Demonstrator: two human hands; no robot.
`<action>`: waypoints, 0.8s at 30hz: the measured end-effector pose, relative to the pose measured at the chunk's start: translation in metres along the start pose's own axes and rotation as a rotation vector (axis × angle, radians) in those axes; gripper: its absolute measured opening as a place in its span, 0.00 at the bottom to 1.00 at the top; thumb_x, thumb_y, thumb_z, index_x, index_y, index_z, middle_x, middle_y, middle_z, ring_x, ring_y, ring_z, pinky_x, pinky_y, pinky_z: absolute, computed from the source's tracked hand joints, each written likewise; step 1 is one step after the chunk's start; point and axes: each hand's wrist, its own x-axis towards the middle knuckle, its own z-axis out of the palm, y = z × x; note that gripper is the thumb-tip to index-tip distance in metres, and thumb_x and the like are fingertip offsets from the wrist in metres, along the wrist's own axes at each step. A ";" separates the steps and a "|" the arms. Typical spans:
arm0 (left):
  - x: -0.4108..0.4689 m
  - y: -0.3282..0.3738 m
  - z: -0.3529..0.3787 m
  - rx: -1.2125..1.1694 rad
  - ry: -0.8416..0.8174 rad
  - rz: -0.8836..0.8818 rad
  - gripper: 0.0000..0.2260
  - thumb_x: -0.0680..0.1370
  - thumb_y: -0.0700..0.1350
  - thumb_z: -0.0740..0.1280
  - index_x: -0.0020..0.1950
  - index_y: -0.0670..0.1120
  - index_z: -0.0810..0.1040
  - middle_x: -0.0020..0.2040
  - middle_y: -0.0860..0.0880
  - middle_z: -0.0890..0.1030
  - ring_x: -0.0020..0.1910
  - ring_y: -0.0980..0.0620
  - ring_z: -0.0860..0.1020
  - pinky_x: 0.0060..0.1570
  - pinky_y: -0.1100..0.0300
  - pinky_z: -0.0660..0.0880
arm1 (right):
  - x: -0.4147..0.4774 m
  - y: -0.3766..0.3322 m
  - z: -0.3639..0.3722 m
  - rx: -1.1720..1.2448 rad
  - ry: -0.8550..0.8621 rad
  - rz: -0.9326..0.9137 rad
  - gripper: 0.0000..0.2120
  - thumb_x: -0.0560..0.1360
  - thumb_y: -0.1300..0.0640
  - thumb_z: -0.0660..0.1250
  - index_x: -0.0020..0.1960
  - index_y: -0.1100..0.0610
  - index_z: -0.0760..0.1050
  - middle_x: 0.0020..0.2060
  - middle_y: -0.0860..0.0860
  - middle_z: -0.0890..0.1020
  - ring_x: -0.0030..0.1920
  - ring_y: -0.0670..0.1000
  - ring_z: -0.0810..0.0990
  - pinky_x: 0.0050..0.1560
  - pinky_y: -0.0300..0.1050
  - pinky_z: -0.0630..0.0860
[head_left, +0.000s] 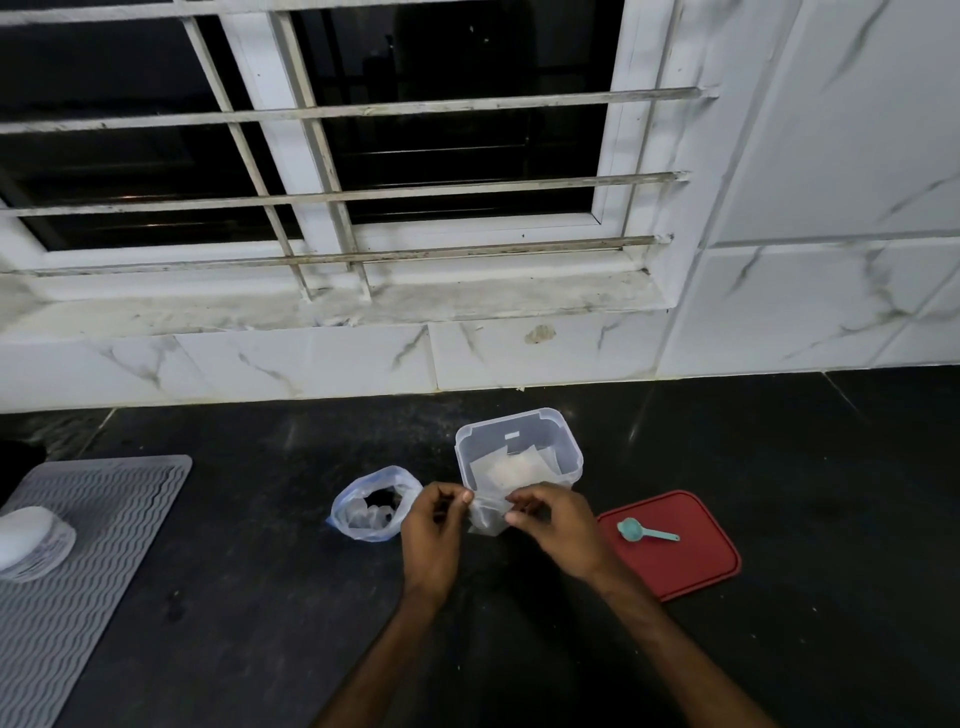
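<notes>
A small clear pouch (487, 514) is held just in front of the open clear container (570, 451), touching or nearly touching its near wall. Its top edge is pinched on one side by the left hand (434, 525) and on the other by the right hand (553, 525), so both hands are closed on the pouch and set close together. The step in hand is judged to be the opening or the sealing of the pouch's mouth; which of the two cannot be told. For either, the film is best gripped right at the edge with the fingertips, the pull or press kept even on both sides, and the pouch kept upright so that nothing is spilled. A white packet (511, 470) is seen lying inside the container. Left of the container, on the dark bench (249, 623), a bluish plastic bag (358, 512) stands open with something dark inside. Right of the container a red lid (691, 564) lies flat, and a teal spoon (644, 531) is laid on it. Far left of the container a grey ribbed mat (104, 519) is spread, with a white object (28, 538) resting on it.
</notes>
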 end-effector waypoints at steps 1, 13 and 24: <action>0.001 0.001 -0.002 -0.005 -0.003 0.004 0.03 0.77 0.37 0.69 0.43 0.42 0.80 0.40 0.49 0.83 0.40 0.58 0.81 0.41 0.69 0.76 | 0.001 -0.002 0.002 0.005 0.013 -0.015 0.07 0.72 0.57 0.75 0.49 0.54 0.83 0.44 0.44 0.84 0.46 0.40 0.81 0.51 0.33 0.76; 0.012 0.001 -0.033 0.250 -0.077 0.207 0.05 0.76 0.40 0.71 0.42 0.50 0.80 0.40 0.56 0.82 0.42 0.58 0.79 0.42 0.63 0.75 | 0.003 -0.043 0.002 -0.524 0.009 -0.188 0.04 0.73 0.56 0.70 0.48 0.53 0.77 0.46 0.45 0.81 0.49 0.47 0.79 0.51 0.45 0.74; 0.038 0.030 -0.047 0.282 -0.046 0.364 0.09 0.76 0.42 0.71 0.41 0.57 0.77 0.40 0.58 0.81 0.43 0.57 0.76 0.45 0.73 0.67 | 0.015 -0.081 -0.007 -0.538 0.053 -0.200 0.04 0.76 0.52 0.66 0.48 0.52 0.76 0.45 0.43 0.78 0.49 0.46 0.77 0.52 0.50 0.75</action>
